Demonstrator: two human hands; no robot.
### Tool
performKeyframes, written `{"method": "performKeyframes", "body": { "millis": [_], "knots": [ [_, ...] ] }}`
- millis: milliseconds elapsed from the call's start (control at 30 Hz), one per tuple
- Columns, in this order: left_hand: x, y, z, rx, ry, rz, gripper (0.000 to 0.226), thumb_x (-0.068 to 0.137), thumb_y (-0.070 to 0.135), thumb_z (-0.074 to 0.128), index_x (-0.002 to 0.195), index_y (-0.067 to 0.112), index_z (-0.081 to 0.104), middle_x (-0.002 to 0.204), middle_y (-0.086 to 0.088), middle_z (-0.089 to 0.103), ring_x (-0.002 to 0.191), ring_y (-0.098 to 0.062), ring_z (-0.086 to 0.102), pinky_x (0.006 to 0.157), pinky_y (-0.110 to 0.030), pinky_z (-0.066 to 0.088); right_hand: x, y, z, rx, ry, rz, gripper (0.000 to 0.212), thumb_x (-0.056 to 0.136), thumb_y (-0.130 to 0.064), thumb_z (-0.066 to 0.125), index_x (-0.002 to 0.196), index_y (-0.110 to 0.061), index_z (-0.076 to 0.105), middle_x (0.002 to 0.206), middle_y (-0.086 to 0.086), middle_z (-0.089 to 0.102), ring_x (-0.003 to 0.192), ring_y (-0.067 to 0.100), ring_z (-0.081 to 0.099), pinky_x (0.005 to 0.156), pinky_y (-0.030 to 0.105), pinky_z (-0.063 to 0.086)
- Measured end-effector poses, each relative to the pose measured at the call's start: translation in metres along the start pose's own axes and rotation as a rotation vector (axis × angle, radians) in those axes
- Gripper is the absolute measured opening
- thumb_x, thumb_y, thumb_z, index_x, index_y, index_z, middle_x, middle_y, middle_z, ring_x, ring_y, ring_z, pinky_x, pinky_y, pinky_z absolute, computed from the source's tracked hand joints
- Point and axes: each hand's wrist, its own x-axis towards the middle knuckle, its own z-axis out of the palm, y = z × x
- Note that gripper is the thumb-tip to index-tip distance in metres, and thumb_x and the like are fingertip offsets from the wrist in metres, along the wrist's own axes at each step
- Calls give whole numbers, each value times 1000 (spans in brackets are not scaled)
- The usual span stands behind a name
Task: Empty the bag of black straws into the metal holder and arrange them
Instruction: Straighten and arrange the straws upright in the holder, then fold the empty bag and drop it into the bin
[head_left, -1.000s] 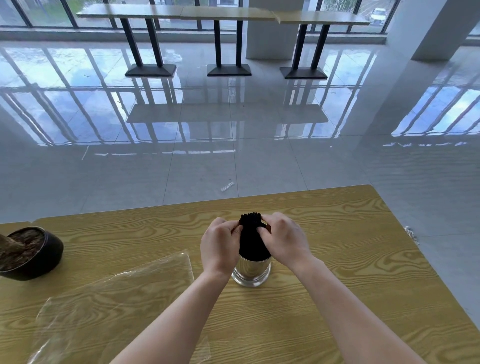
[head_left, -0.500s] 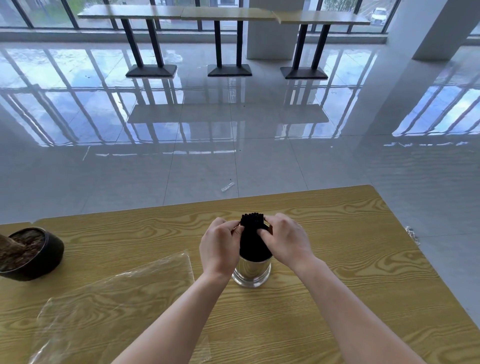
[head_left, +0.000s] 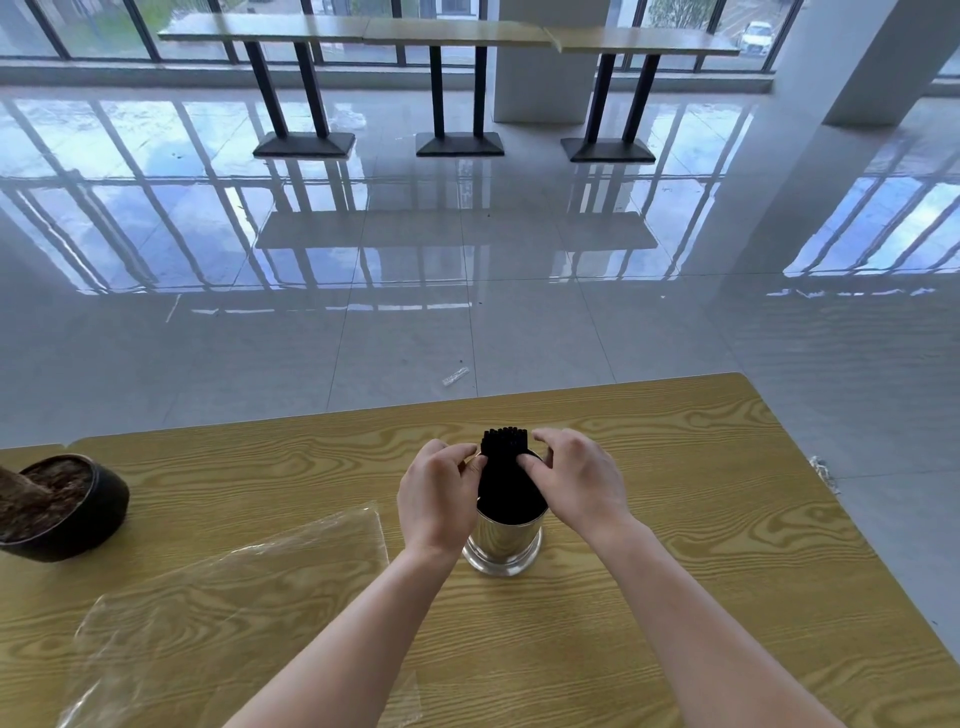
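A bundle of black straws (head_left: 506, 480) stands upright in a shiny metal holder (head_left: 503, 543) in the middle of the wooden table (head_left: 675, 545). My left hand (head_left: 436, 496) presses the bundle's left side with curled fingers. My right hand (head_left: 576, 480) holds the right side, fingertips on the straws near their top. The straws' tops stick out above both hands. The empty clear plastic bag (head_left: 223, 618) lies flat on the table to the left.
A dark round pot (head_left: 67, 506) with soil and a stem sits at the table's left edge. The table's far edge is just beyond the holder and its right edge runs diagonally. Glossy tiled floor and further tables lie beyond.
My right hand's fingers have shifted slightly up along the bundle. The holder, bag and left hand stay about where they were.
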Motion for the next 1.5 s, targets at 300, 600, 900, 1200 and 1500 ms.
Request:
{"method": "performKeyframes", "body": {
  "millis": [300,600,900,1200,1500],
  "knots": [
    [-1,2,-12,0,2,63,19,92,29,68,107,22,75,91,9,63,73,-12,55,65,-28,43,-6,-4,-7,35,65,-10,39,92,-35,68,126,-17,65,98,-1,70,91,18,64,76,29,47],
    [-12,-7,-49,278,-48,277,35,94,29,61,127,19,64,110,-2,62,103,-24,61,74,-38,53,-22,-35,-18,39,106,-158,28,90,-31,69,116,-21,70,91,-7,68,81,15,63,71,28,47],
    [-49,-59,-126,387,32,187,39,91,28,62,128,17,62,111,-6,62,103,-27,60,76,-39,51,-62,-104,19,180,-70,-331,27,89,-28,72,115,-18,72,86,-7,70,77,11,64,74,27,52],
    [-113,-181,-183,468,-10,-178,39,94,35,53,131,23,60,111,-2,59,106,-23,57,83,-36,50,-104,-108,115,-8,-455,-90,35,92,-35,63,123,-18,66,106,0,74,104,22,66,86,32,50],
    [-159,-264,-200,546,-122,-447,46,95,43,48,136,23,54,128,-8,56,123,-27,50,94,-40,49,-130,-96,153,-256,-501,75,40,92,-43,62,123,-18,64,124,5,70,115,26,64,87,31,49]
  ]
}}
